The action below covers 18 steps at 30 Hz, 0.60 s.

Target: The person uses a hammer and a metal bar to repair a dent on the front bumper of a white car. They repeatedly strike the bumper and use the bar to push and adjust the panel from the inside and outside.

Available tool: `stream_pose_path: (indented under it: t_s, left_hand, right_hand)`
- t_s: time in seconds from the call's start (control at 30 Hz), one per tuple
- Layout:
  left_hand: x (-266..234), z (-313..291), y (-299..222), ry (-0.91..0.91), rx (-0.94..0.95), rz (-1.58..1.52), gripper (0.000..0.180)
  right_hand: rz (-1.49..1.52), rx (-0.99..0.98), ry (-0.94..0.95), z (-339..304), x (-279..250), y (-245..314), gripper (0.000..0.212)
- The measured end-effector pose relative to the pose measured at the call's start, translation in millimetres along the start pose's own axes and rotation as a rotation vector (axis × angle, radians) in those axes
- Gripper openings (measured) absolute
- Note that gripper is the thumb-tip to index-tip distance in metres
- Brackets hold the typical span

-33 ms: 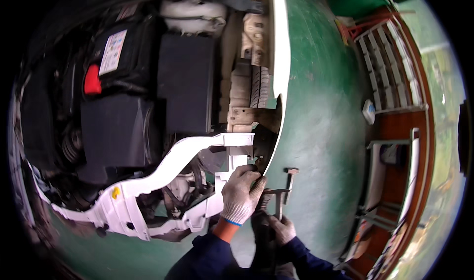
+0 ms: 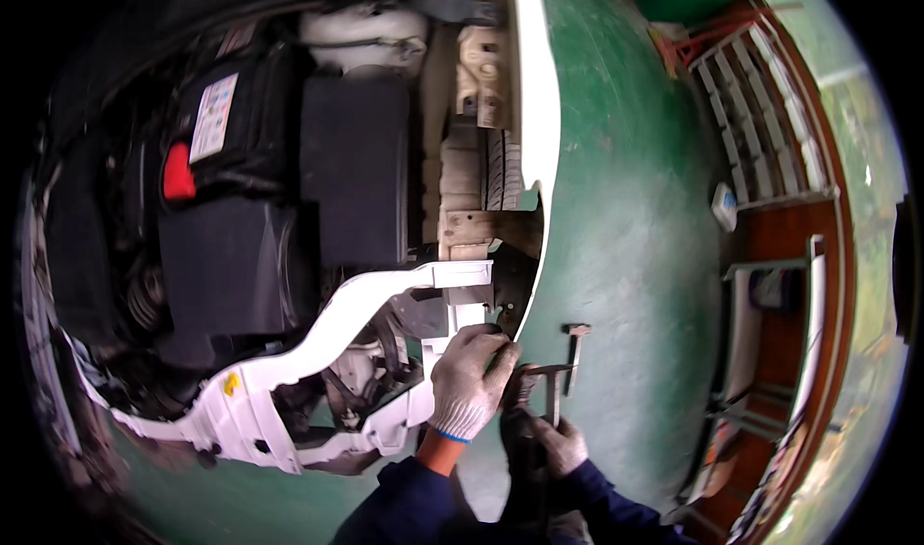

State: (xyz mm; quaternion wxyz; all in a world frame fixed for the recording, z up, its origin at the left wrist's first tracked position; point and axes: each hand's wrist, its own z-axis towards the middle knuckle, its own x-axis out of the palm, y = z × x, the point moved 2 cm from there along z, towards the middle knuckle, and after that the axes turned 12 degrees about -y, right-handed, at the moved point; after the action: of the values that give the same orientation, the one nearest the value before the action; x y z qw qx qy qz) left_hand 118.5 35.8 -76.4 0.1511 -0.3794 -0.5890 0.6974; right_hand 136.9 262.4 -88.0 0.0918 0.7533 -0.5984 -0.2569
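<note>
My left hand [image 2: 472, 383], in a whitish knit glove, is closed at the front tip of the white fender [image 2: 541, 151], beside the white front frame [image 2: 337, 309]. Its fingertips are hidden, so what it grips I cannot make out. Lower and to the right, my gloved right hand [image 2: 561, 446] is wrapped round the handle of a hammer [image 2: 554, 391]. The hammer's head is up, just right of my left hand. A second hammer [image 2: 575, 348] lies on the green floor beyond it.
The uncovered engine bay, with a black battery [image 2: 250, 112] and a black cover box [image 2: 356, 170], fills the left. A tyre [image 2: 500, 170] shows inside the fender. Along the right stand a grey rack [image 2: 760, 112] and a metal-framed shelf [image 2: 808, 314]. My shoes and legs are below.
The view has shifted slightly, so the engine bay sits a little further left and the floor hammer further right. Both hands keep nearly the same place and grip.
</note>
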Motion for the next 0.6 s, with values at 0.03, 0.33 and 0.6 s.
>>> stream_pose_path:
  t_s: [0.03,0.33,0.6]
  left_hand:
    - [-5,2,-3,-0.017,-0.049,-0.064,0.017]
    - [6,-16,-75,0.326,-0.726,-0.839,0.064]
    - [23,29,-110,-0.042,-0.707,-0.461,0.04]
  right_hand:
    - [0.049,-0.016,0.028,-6,0,12,0.026]
    - [0.236,0.135,0.815,-77,-24,81,0.071]
    - [0.289,0.023,0.884,-69,4,103,0.046]
